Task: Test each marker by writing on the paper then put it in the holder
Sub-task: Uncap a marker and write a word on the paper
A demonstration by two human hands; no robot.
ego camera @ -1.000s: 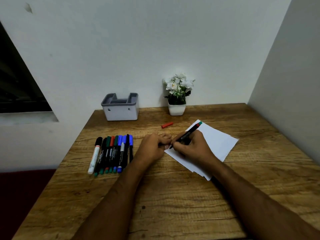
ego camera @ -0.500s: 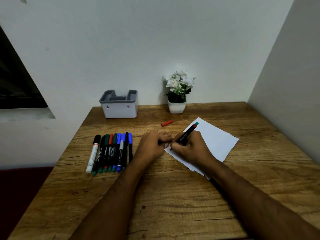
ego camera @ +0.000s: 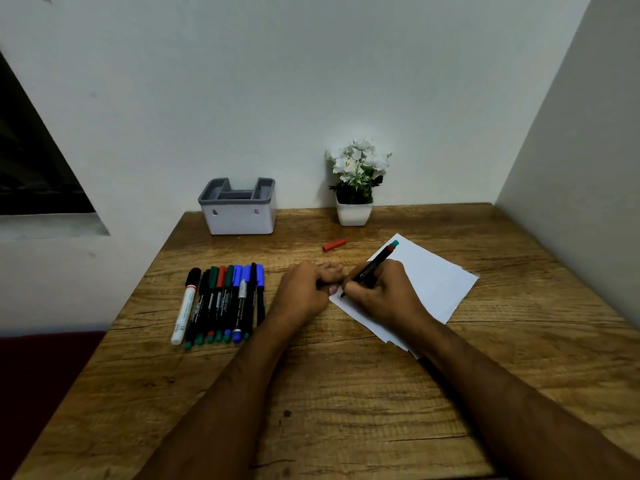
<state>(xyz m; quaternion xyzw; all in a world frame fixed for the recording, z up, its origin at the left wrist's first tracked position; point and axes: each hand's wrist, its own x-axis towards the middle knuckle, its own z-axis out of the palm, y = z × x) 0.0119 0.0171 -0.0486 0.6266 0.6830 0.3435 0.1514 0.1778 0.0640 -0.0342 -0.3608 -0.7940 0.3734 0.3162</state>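
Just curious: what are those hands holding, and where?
The right hand grips a black marker low on its barrel near the tip. The left hand holds nothing visible.
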